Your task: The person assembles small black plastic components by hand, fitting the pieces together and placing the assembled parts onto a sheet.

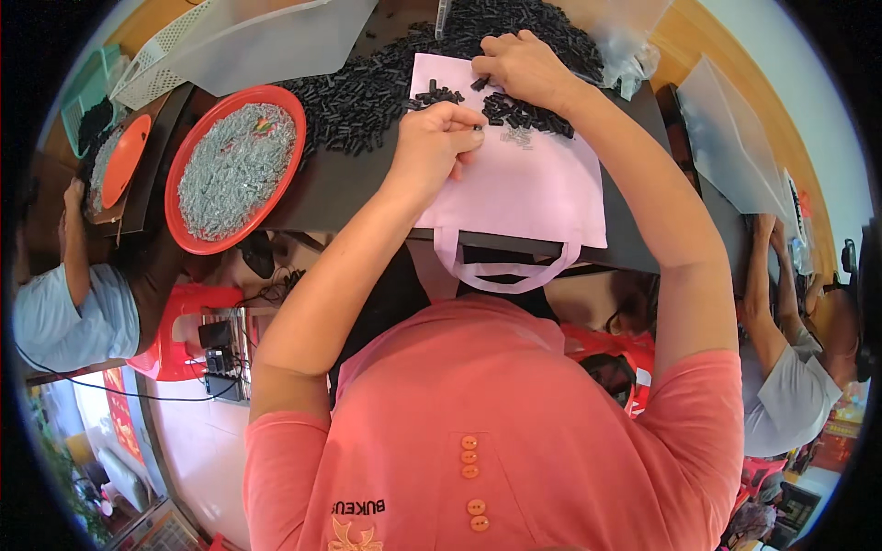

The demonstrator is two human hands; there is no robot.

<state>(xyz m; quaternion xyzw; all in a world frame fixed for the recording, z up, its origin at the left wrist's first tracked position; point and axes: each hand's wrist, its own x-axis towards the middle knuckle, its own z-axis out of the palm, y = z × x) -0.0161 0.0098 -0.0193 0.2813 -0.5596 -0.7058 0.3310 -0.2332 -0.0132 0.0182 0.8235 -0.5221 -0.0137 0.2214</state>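
Observation:
My left hand (pixel 432 151) is over the middle of a pink cloth bag (pixel 514 197) that lies flat on the dark table. Its thumb and forefinger are closed on a small black piece, of which only a dark end shows. Farther off and to the right, my right hand (pixel 525 69) has its fingertips pinched together at a short black tube (pixel 480 84). Between and beside the hands, a loose pile of short black tubes (pixel 524 112) rests on the bag. Next to that pile sits a little heap of tiny silvery parts (pixel 519 138).
A large mound of black tubes (pixel 354 106) spreads across the table's far side. On the left stands a red tray (pixel 299 138) full of small silvery parts, with a translucent bin (pixel 266 50) behind it. Another translucent bin (pixel 735 147) is at the right. Other people work on both sides.

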